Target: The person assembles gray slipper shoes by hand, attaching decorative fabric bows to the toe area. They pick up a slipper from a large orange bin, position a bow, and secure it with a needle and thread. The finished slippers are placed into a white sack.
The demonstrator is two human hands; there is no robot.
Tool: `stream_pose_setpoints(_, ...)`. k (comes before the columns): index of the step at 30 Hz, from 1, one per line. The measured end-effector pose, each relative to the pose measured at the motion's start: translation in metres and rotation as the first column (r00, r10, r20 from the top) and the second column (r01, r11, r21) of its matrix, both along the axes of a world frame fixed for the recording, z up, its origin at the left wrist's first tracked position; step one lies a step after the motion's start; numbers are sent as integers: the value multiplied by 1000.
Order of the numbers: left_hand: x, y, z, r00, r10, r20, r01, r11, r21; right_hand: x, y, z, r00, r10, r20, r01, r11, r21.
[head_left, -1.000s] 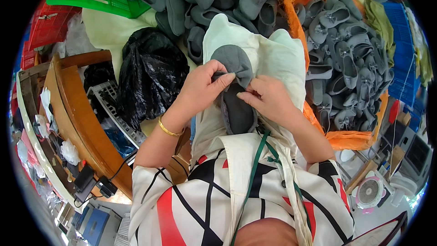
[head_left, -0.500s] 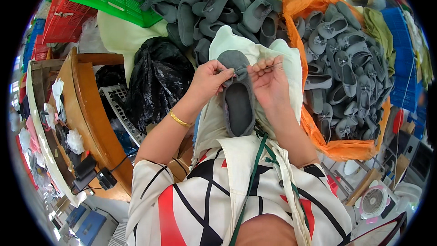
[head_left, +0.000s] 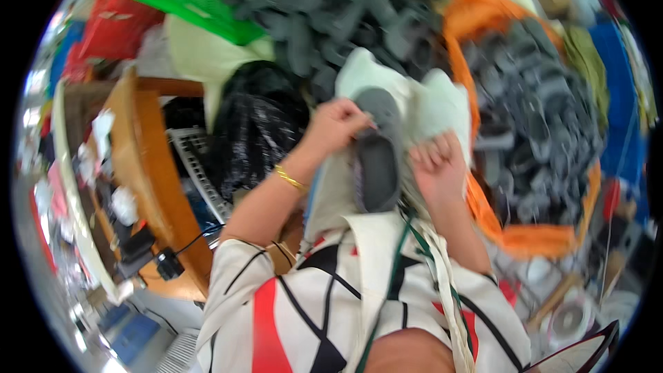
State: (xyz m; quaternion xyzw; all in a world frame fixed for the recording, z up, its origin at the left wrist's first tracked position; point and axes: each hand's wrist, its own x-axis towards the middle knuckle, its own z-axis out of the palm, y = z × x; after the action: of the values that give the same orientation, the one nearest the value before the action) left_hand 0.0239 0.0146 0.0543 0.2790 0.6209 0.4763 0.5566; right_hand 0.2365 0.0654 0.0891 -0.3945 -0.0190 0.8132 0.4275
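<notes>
Compared with half a second ago, shows the right hand (head_left: pixel 438 164) lower and drawn off from the gray slipper (head_left: pixel 380 159), no longer raised beside its upper. Also shows the left hand (head_left: pixel 337 126) close by the upper's left edge, with the front fabric now flatter, less bunched. Sharper before; now smeared by motion, with surroundings shifted right and slightly down.

Left fingers bent, thumb and forefinger brought together over the slipper; too blurred to tell whether pinching cloth. Right fingers loosely curled, palm partly in view; cannot tell whether holding anything.

Slipper lying on the lap, toe pointing away, opening toward the body, on pale cloth (head_left: pixel 435 103). Between slipper and right hand, a narrow strip of that cloth; beyond, close on the right, the rim of an orange sack (head_left: pixel 528 240). To the left, past the wrist with its gold bracelet (head_left: pixel 289 177), a black bag (head_left: pixel 259 131), then curved wooden furniture (head_left: pixel 166 186).

Soft, matte, felt-like gray fabric, rounded toe, oval opening. Crinkled, glossy black plastic; creased orange sheeting around heaped gray shoes (head_left: pixel 535 124); perforated green plastic crate (head_left: pixel 186 0) above.
</notes>
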Motion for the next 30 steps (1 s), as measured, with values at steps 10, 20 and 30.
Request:
stream_pose_setpoints(10,19,-9,-14,924,-16,-383,74,988,137,5,-25,2,994,71,83,-90,964,251)
stream_pose_setpoints(20,26,10,11,737,25,-676,20,998,59,-10,-25,-4,982,176,64,-187,927,326)
stream_pose_setpoints(30,32,-8,-23,637,205,-743,1,964,267,-1,-40,5,986,149,67,-164,910,382)
